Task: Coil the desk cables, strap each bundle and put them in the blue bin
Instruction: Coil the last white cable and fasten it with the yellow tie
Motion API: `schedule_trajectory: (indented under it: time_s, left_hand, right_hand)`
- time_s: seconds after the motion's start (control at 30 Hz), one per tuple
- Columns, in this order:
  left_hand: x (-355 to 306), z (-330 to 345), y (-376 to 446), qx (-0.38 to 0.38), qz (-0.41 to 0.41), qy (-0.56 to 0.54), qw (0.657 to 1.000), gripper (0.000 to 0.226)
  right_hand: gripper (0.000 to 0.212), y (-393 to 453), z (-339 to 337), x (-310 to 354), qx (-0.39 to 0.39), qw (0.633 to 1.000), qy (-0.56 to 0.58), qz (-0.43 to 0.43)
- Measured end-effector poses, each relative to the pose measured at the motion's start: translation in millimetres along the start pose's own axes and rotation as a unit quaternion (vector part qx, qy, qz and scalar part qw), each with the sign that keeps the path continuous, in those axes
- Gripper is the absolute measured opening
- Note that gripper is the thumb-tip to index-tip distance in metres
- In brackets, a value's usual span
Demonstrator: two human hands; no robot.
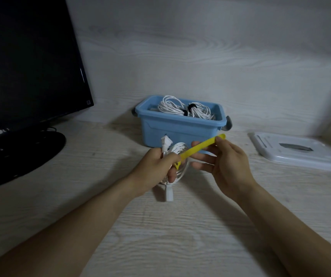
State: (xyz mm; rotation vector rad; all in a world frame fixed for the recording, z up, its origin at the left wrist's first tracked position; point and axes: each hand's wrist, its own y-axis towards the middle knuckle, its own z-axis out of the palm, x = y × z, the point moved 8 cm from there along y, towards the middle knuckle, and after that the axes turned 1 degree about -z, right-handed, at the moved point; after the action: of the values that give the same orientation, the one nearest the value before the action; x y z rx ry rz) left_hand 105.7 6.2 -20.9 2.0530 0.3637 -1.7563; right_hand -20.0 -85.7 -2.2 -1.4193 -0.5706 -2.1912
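Pale counter (160, 226); our left hand (156, 168) is gripping the white coil (181, 154); right hand (228, 162) is pinching the yellow strap (200, 147).

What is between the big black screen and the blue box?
Only bare desk lies between the monitor and the blue bin, as the head view shows.

head view looks down, close over desk (180, 226)

We see bare desk (180, 226) open before the blue bin (180, 128). A monitor (26, 76) blocks the left; a white lid (300, 154) lies to the right.
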Motion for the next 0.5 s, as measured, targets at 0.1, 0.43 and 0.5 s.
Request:
schedule_trajectory:
  time_s: [0.1, 0.43, 0.5]
  left_hand:
    - [-0.6, 0.3, -1.1, 0.006, 0.025, 0.035, 0.999, 0.035]
    - [-8.9, 5.7, -7.8, 0.055, 0.036, 0.082, 0.994, 0.036]
    - [-10.0, 5.2, -7.2, 0.043, 0.045, 0.083, 0.995, 0.042]
  right_hand:
    - [0.031, 0.0, 1.7, 2.1, 0.009, 1.0, -0.028, 0.0]
    - [0.03, 1.3, 0.0, 3.5, -0.003, 1.0, -0.014, 0.013]
    - [0.035, -1.5, 9.6, 1.0, 0.057, 0.996, 0.052, 0.046]
